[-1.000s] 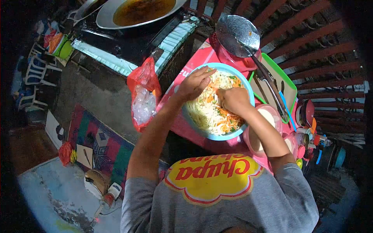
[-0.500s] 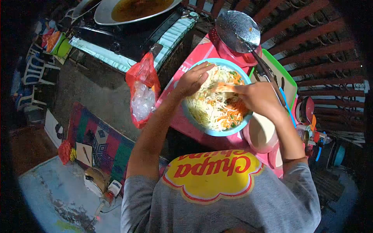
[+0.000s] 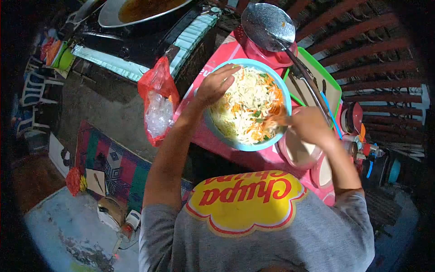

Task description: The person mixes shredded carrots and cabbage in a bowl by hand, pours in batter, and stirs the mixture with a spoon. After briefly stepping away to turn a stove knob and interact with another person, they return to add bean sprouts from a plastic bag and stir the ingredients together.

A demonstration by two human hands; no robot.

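Light blue bowl [image 3: 254, 147] of creamy white shreds [image 3: 251, 97] flecked with orange and green. Pink counter [image 3: 210, 136]. Grey shirt [image 3: 265, 238] with a yellow logo [image 3: 247, 206], red-lettered and red-edged. Red bag [image 3: 158, 84]. Beige tray [image 3: 312, 63], bright green rim. Mat [image 3: 129, 165] in maroon and green bands, diamond-patterned.

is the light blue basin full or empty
Not empty: shredded pale and orange vegetables spread across most of the light blue basin, though their depth cannot be told.
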